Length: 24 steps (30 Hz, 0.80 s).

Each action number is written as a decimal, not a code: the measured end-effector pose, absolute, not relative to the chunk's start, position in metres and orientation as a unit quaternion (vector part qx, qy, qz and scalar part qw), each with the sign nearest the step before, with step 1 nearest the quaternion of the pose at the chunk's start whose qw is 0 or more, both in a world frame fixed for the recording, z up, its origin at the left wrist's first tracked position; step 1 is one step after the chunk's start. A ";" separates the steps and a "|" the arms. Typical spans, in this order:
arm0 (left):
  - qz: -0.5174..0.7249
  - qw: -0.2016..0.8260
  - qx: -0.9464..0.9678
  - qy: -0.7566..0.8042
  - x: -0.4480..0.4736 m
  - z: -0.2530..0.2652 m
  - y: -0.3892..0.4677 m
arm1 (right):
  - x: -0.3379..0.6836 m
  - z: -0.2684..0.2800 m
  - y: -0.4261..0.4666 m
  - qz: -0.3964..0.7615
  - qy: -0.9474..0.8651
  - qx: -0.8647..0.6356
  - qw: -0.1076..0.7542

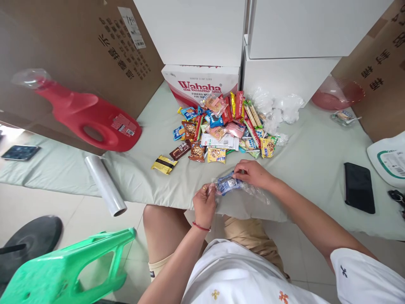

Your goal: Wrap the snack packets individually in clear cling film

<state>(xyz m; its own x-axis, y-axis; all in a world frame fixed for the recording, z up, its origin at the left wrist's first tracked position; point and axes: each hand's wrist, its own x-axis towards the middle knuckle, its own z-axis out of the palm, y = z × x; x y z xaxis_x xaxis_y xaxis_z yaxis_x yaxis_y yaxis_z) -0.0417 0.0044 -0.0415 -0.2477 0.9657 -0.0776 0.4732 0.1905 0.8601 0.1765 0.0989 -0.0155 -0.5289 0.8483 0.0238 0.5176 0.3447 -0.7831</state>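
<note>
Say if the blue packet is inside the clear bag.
Apparently inside: the clear bag extends past the blue packet at both ends.

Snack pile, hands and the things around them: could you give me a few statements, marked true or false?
1. The left hand and right hand are both on clear plastic. True.
2. The plastic stool is red. False: it is green.
3. The Wahaha box stands behind the snack pile. True.
4. The red bottle is right of the snacks. False: it is to their left.
5. The film roll lies left of both hands. True.
</note>
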 end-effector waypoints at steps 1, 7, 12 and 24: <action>0.362 0.308 0.506 0.720 -0.042 -0.044 0.006 | 0.178 -0.014 0.101 0.365 -0.792 -0.438 0.217; 0.293 0.181 0.556 0.756 -0.040 -0.052 0.013 | 0.203 0.005 0.068 0.300 -0.751 -0.499 0.312; 0.264 0.129 0.594 0.749 -0.038 -0.058 0.014 | 0.222 -0.007 0.002 0.221 -0.744 -0.554 0.302; 0.192 0.120 0.632 0.741 -0.036 -0.058 0.013 | 0.259 -0.013 0.085 0.360 -0.641 -0.634 0.242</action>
